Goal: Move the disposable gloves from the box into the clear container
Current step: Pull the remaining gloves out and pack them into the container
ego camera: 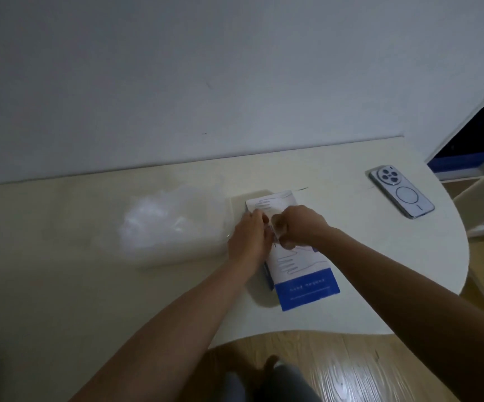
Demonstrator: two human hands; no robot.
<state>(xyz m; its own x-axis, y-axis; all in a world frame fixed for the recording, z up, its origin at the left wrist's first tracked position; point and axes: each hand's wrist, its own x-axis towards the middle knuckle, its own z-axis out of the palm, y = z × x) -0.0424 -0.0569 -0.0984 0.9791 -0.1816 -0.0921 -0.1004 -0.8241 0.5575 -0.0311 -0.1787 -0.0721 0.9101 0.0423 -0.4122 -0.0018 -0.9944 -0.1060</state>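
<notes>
I see both hands meet over the middle of the box (301, 271), which lies flat on the table (61, 271). R hand (300, 224): fingers curled, pinching a bit of clear glove (277, 232) at the box opening. L hand (249, 236): fingers bent in toward the same opening, touching the box; if they grip sth I cannot tell, pic is blurred. Just left of the L fingers stands the clear container (182, 255) w/ a heap of gloves (153, 221) inside. Well to the right of the R fingers, a phone (401, 194) lies face down.
</notes>
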